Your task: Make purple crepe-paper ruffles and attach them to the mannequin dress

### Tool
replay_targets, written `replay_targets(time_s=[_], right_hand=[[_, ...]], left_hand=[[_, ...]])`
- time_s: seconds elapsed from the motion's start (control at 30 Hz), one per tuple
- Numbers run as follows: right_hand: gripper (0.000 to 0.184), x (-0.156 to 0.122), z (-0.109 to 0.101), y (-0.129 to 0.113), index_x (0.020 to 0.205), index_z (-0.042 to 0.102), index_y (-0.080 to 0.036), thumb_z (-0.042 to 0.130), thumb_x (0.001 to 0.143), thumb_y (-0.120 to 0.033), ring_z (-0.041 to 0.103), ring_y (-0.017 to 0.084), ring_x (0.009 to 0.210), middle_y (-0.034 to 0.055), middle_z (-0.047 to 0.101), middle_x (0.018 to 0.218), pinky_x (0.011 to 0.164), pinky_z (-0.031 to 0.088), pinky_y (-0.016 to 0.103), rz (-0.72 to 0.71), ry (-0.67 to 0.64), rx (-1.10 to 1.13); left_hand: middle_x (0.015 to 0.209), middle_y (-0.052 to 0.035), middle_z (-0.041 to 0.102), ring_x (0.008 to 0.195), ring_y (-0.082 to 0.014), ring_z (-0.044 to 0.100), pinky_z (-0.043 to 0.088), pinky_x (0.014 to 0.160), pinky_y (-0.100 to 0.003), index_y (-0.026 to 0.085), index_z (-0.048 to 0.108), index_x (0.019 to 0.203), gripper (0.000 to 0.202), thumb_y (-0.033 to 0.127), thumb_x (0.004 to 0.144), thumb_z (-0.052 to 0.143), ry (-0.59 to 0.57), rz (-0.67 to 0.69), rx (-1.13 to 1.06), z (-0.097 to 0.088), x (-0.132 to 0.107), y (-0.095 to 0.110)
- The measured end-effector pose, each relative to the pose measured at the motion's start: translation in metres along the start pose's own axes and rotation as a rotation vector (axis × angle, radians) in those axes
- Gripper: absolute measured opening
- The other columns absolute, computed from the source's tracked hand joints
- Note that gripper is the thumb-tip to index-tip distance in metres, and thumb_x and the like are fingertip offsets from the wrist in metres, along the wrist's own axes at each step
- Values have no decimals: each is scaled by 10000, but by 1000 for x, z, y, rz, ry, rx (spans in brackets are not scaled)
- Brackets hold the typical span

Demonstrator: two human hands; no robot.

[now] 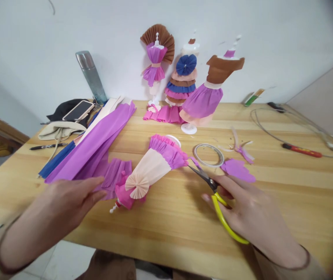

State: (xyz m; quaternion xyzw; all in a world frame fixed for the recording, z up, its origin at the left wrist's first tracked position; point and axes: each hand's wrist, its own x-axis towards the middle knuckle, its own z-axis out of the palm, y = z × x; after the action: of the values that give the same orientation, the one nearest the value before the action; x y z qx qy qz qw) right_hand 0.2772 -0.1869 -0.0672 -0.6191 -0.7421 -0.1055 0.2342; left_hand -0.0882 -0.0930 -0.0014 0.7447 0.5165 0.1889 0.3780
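My left hand (67,202) pinches the edge of a pleated strip of purple crepe paper (118,171) between thumb and fingers. Beside the strip lies a small dress form (151,169) on its side, dressed in a cream, purple and pink paper dress with a round cream fan rosette (137,184). My right hand (246,206) closes around a pair of yellow-handled scissors (219,214), gripping near the pivot rather than through the loops. The blades point at the dress hem, and I cannot tell whether they touch it.
Three dressed forms (214,89) stand along the wall. A tape roll (208,154), purple scraps (237,170) and a red-handled tool with a cable (302,150) lie rightward. Long crepe sheets (96,136), a phone (78,110), a pen (48,147) and a flask (92,76) occupy the left.
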Motion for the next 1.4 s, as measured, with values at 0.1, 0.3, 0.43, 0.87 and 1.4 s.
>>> replay_targets(time_s=[0.1,0.3,0.43,0.87,1.4], right_hand=[[328,-1,0,1,1041,666,-128,528,940,-408,636,204,599,76,662,744,511,455,302,-10,9,-12],[295,-3,0,1,992,665,-159,529,933,-413,642,215,635,87,678,790,558,475,320,3,-4,-16],[281,-2,1,3,969,662,-168,535,929,-416,624,208,615,76,660,768,560,471,322,-3,-17,-13],[253,-6,-11,-5,1017,652,-148,533,924,-351,625,211,598,68,654,733,514,425,314,23,-12,-114],[350,-11,-7,-5,1122,635,-193,510,901,-434,659,278,631,90,697,808,540,434,357,147,-239,-163]], left_hand=[[798,-17,724,623,-135,559,345,596,-250,283,781,1015,211,322,868,635,-55,459,324,-9,40,48],[849,-25,659,767,-121,571,407,720,-251,171,755,941,183,108,823,630,-385,919,332,42,144,114],[839,-43,630,796,-134,551,410,726,-263,145,742,954,164,101,826,649,-530,1081,382,73,177,118],[774,-40,685,713,-109,553,383,672,-242,123,691,720,72,87,748,634,-779,1074,422,102,197,129],[739,-18,662,694,-114,526,366,663,-248,140,679,680,61,97,710,649,-811,994,598,97,196,147]])
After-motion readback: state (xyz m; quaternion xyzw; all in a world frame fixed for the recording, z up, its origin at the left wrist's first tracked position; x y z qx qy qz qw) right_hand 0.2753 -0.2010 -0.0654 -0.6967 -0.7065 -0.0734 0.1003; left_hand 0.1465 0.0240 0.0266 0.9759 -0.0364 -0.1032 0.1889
